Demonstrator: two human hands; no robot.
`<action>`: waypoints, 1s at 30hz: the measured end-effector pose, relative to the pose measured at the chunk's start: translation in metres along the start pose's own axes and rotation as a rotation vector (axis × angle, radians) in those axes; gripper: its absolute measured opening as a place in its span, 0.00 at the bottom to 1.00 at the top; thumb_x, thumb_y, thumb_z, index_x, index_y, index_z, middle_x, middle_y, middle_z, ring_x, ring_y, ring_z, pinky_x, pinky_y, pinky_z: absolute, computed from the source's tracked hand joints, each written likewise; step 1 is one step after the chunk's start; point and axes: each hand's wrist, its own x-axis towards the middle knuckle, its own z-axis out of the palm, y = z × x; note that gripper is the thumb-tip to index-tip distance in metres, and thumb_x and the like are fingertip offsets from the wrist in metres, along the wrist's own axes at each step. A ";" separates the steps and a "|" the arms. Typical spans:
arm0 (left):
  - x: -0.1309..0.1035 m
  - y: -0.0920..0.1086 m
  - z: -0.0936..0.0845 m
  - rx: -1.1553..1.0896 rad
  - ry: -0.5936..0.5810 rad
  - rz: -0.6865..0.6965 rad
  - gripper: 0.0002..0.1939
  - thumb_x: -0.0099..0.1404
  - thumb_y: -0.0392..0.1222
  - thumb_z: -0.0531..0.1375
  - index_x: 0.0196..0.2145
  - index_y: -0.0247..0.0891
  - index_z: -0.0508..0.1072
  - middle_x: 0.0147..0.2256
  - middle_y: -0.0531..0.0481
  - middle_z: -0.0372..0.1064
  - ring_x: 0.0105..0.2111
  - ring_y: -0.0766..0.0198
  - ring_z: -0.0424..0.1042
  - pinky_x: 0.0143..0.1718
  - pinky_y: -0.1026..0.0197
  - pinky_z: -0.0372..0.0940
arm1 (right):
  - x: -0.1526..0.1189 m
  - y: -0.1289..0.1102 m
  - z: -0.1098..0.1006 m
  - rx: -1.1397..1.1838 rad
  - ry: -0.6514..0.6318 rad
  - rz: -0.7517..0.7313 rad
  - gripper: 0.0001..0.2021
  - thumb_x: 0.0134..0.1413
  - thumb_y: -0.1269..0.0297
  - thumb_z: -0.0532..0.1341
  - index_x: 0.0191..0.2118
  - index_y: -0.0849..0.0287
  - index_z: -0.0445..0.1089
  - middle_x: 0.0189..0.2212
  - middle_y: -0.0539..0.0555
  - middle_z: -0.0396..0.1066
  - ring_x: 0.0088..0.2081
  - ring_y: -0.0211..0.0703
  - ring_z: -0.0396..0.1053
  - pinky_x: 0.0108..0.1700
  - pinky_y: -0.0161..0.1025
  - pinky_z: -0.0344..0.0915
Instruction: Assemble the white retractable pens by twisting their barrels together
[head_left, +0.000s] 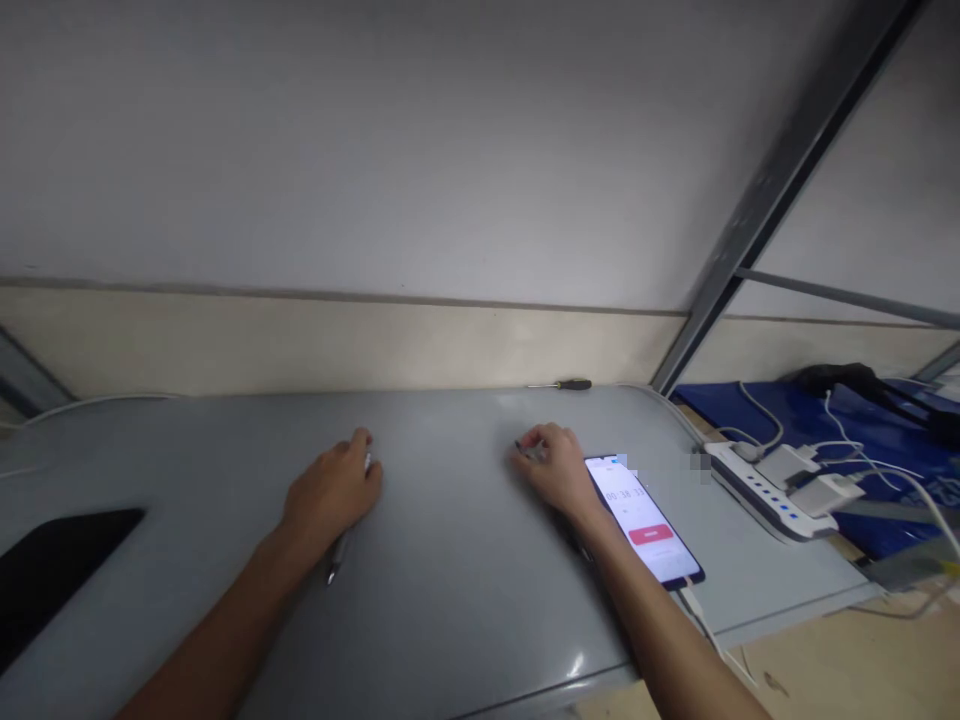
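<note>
Pen (338, 558), slim and grey, sits in the left hand (336, 488), over the middle-left of the desk (442, 520). The thumb and fingers are clamped on its upper part, and the lower end sticks out below the palm, slanting toward the near edge. Whether that end touches the desk I cannot tell.

The right hand (556, 470) is well apart from the left, just beside the phone (643, 520). Its thumb and forefinger are pinched on a small dark piece (518, 446). Something dark and slender also shows beside the wrist; whether the two are one thing is hidden by the hand.

The phone lies face up with its screen lit, showing a timer and a red button, and a white cable (697, 608) runs from its near end. Right of it, the white power strip (772, 497) lies along the side of the desk, with white chargers (827, 494) plugged in. A screwdriver (574, 384) with a dark handle lies at the back, near the wall (420, 345). At far left is a flat black thing (64, 565), partly out of view.
</note>
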 end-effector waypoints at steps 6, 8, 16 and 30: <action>0.001 -0.002 0.001 -0.009 0.012 0.004 0.20 0.67 0.44 0.46 0.54 0.36 0.63 0.48 0.36 0.71 0.45 0.47 0.73 0.41 0.51 0.66 | -0.003 0.001 0.000 -0.197 -0.113 0.081 0.13 0.50 0.69 0.62 0.43 0.56 0.72 0.45 0.58 0.70 0.49 0.53 0.62 0.46 0.46 0.53; 0.002 -0.002 0.001 -0.012 0.009 0.007 0.20 0.67 0.43 0.46 0.54 0.35 0.64 0.49 0.36 0.71 0.45 0.46 0.73 0.40 0.50 0.66 | -0.004 0.000 0.000 -0.215 -0.131 0.090 0.13 0.50 0.72 0.59 0.43 0.56 0.73 0.46 0.58 0.69 0.49 0.53 0.62 0.45 0.45 0.53; 0.001 -0.003 0.003 -0.049 0.071 0.059 0.19 0.65 0.44 0.47 0.51 0.37 0.66 0.51 0.36 0.71 0.44 0.45 0.74 0.37 0.50 0.66 | -0.006 -0.002 0.003 -0.265 -0.093 0.077 0.15 0.48 0.73 0.58 0.42 0.56 0.74 0.44 0.60 0.69 0.49 0.57 0.61 0.43 0.47 0.53; -0.002 0.012 0.007 -0.258 0.134 0.295 0.15 0.65 0.46 0.50 0.47 0.38 0.66 0.33 0.48 0.70 0.32 0.58 0.71 0.37 0.57 0.64 | -0.012 -0.012 0.004 -0.181 0.002 0.022 0.16 0.49 0.72 0.61 0.46 0.55 0.72 0.47 0.60 0.67 0.51 0.57 0.60 0.50 0.51 0.52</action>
